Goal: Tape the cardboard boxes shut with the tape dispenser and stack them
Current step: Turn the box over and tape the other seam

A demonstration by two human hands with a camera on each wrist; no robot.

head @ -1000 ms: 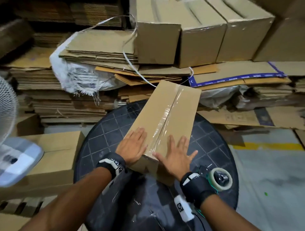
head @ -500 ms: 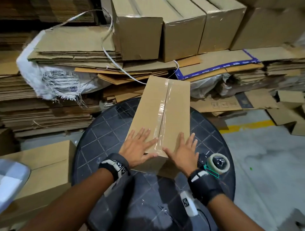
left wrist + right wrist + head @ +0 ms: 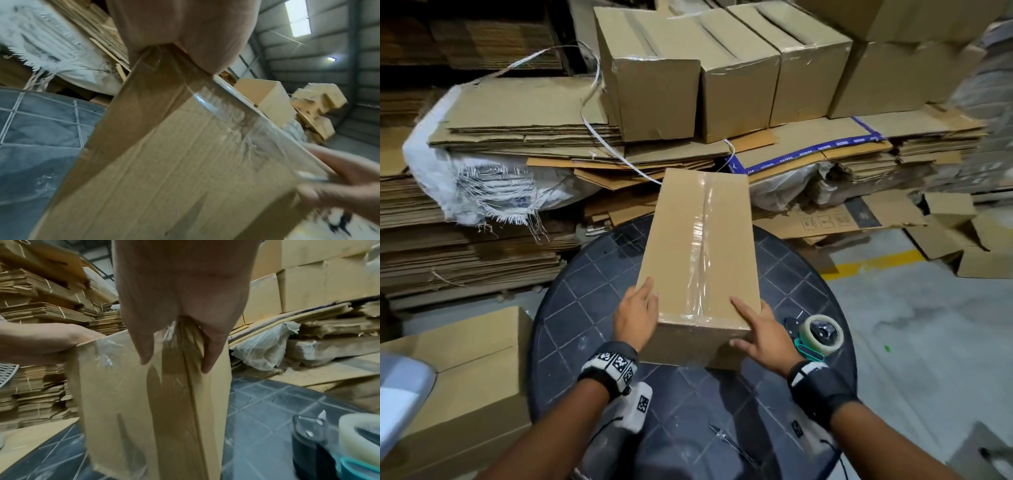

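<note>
As the frames showed, a long cardboard box (image 3: 698,260) lay at the centre of the head view on a dark round table (image 3: 592,294), its top seam covered end to end by a strip of clear tape (image 3: 700,253). The left hand (image 3: 635,317) clasped the near left corner, thumb on the top face and fingers down the side. The right hand (image 3: 763,334) clasped the near right corner, one finger lying on top and the thumb against the near end face. Both hands thus held the box between spread, only slightly bent fingers. The tape dispenser (image 3: 816,337) lay untouched on the table at lower right, just beside the right wrist. A row of taped boxes (image 3: 722,75) stood along the top of the frame on flattened cardboard. Judged risk: with both holds at the near end, the far end could sag or swing on lifting and catch the table edge; the right wrist could also knock the dispenser off.
</note>
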